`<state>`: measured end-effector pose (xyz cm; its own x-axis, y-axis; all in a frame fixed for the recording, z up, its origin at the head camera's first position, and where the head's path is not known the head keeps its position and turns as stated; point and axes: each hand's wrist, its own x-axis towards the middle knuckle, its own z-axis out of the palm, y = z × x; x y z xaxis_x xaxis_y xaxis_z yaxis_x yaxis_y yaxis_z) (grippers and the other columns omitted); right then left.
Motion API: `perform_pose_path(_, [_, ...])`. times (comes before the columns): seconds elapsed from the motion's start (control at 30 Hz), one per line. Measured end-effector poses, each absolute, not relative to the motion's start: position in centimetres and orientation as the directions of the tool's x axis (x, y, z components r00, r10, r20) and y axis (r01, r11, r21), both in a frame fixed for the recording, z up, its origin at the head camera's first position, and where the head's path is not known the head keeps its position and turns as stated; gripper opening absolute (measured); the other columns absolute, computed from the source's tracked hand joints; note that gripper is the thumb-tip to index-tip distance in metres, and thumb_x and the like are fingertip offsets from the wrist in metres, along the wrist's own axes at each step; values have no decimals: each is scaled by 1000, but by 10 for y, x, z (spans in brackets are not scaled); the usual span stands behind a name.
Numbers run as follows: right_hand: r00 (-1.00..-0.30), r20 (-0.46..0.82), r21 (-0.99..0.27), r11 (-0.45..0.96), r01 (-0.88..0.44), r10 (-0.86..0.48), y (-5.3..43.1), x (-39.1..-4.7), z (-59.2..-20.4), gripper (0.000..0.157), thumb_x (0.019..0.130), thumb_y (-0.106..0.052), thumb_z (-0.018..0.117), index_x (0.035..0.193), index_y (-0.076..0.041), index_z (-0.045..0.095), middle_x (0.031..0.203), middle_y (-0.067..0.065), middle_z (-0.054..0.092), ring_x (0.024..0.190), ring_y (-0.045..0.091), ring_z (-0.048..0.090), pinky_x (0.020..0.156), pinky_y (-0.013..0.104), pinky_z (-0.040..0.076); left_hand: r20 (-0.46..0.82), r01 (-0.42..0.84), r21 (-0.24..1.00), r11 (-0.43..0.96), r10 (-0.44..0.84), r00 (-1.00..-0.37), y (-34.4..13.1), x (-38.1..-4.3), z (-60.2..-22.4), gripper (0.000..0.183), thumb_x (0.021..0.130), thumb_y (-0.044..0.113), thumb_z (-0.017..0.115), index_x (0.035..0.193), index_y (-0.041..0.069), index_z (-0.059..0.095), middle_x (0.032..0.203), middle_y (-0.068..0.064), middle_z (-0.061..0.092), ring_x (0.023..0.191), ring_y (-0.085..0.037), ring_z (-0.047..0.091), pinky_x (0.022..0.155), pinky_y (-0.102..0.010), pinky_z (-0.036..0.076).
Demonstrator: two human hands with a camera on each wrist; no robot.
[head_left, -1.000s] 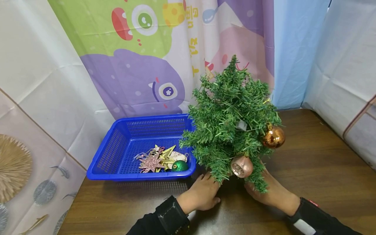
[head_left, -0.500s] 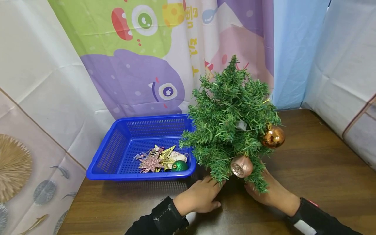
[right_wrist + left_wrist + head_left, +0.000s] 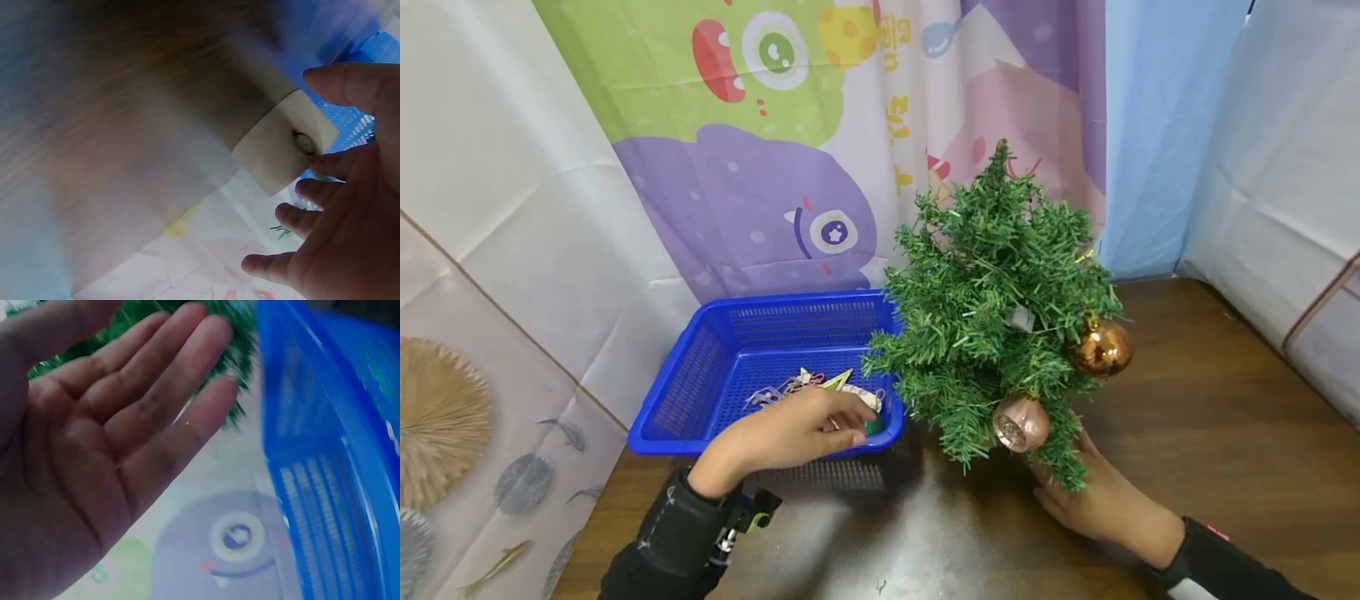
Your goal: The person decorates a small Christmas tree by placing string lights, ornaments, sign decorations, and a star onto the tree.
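Note:
A small artificial Christmas tree point(image 3: 977, 308) stands upright on the table, with a copper ball ornament point(image 3: 1103, 348) and a pinkish ornament point(image 3: 1021, 423) on its right and front branches. My left hand point(image 3: 790, 433) hangs over the front rim of the blue basket point(image 3: 805, 321), fingertips close to a green ball ornament point(image 3: 874, 426). The left wrist view shows its fingers point(image 3: 165, 447) extended, holding nothing. Low behind the front branches is my right hand point(image 3: 1097, 492). In the right wrist view its spread fingers point(image 3: 300, 219) reach beside the tree's tan base point(image 3: 281, 147).
A gold star point(image 3: 838, 381) and several other ornaments lie in the basket, partly covered by my left hand. The basket stands right against the tree's left branches. A printed curtain point(image 3: 752, 200) hangs behind the wooden table point(image 3: 1187, 400).
My left hand has left the foot of the tree and moved left, up over the basket's front rim. My right hand stays by the tree's base. The view has shifted slightly.

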<state>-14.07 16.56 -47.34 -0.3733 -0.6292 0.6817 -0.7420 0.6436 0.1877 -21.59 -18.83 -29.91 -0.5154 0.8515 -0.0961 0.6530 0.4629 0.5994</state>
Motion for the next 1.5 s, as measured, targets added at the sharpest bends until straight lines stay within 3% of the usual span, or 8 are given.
perform_pose_path(0.17, [-350, 662, 271, 647, -713, -663, 159, -136, -471, 47, 104, -29, 28, 130, 4, 49, 157, 13, 11, 142, 28, 13, 108, 59, 18, -99, 639, 556, 532, 805, -585, -193, -242, -305, 15, 91, 3, 62, 105, 2, 66, 90, -3, 67, 79, -10, 62, 70, -26, 51])
perform_pose_path(0.3, [-402, 626, 276, 672, -687, -668, 156, -131, -466, 54, 104, -33, 22, 150, -3, 25, 158, 12, 5, 143, 26, 9, 82, 65, 38, -118, 639, 496, 589, 774, -622, -188, -256, -310, 13, 88, 1, 65, 101, 2, 69, 87, -3, 67, 75, -9, 61, 68, -27, 51])
perform_pose_path(0.5, [-478, 593, 212, 698, -684, -648, 156, -127, -462, 56, 104, -36, 18, 154, -12, 9, 158, 7, -3, 143, 23, 0, 76, 63, 37, -163, 628, 417, 657, 734, -659, -181, -271, -314, 9, 85, 3, 67, 92, 6, 72, 88, -1, 68, 81, -15, 63, 71, -29, 51])
perform_pose_path(0.77, [-466, 609, 205, 695, -689, -642, 160, -126, -465, 49, 104, -35, 22, 137, -4, 42, 158, 8, 2, 143, 24, 6, 89, 67, 33, -252, 595, 286, 751, 658, -709, -173, -286, -318, 6, 84, 15, 72, 86, 9, 73, 82, 1, 68, 78, -16, 63, 74, -35, 51])
perform_pose_path(0.93, [-440, 630, 174, 668, -724, -641, 161, -128, -465, 47, 103, -32, 26, 122, 2, 53, 158, 9, 8, 143, 31, 8, 111, 56, -2, -285, 550, 227, 804, 595, -752, -169, -291, -318, 5, 84, 17, 72, 84, 12, 74, 84, 2, 68, 80, -19, 63, 78, -43, 49])
perform_pose_path(1.13, [-458, 619, 154, 670, -726, -638, 163, -128, -464, 47, 103, -32, 26, 124, 2, 52, 158, 9, 8, 143, 29, 7, 110, 56, -3, -384, 544, 168, 822, 563, -732, -161, -300, -323, 5, 81, 19, 74, 81, 14, 74, 82, 4, 67, 76, -15, 61, 71, -36, 50])
perform_pose_path(1.33, [-443, 623, 195, 676, -710, -645, 165, -127, -463, 50, 103, -32, 25, 114, 2, 59, 133, 24, 45, 143, 30, 7, 110, 58, 0, -495, 535, 148, 832, 530, -688, -153, -303, -326, 6, 81, 17, 75, 78, 12, 73, 69, 2, 64, 67, -18, 63, 60, -29, 48])
perform_pose_path(1.5, [-433, 628, 208, 676, -707, -646, 167, -127, -463, 50, 103, -33, 26, 112, 2, 60, 123, 25, 51, 143, 29, 7, 110, 59, 1, -536, 541, 64, 839, 486, -691, -146, -305, -324, 11, 83, 22, 74, 77, 13, 73, 72, 1, 67, 77, -22, 68, 63, -31, 48])
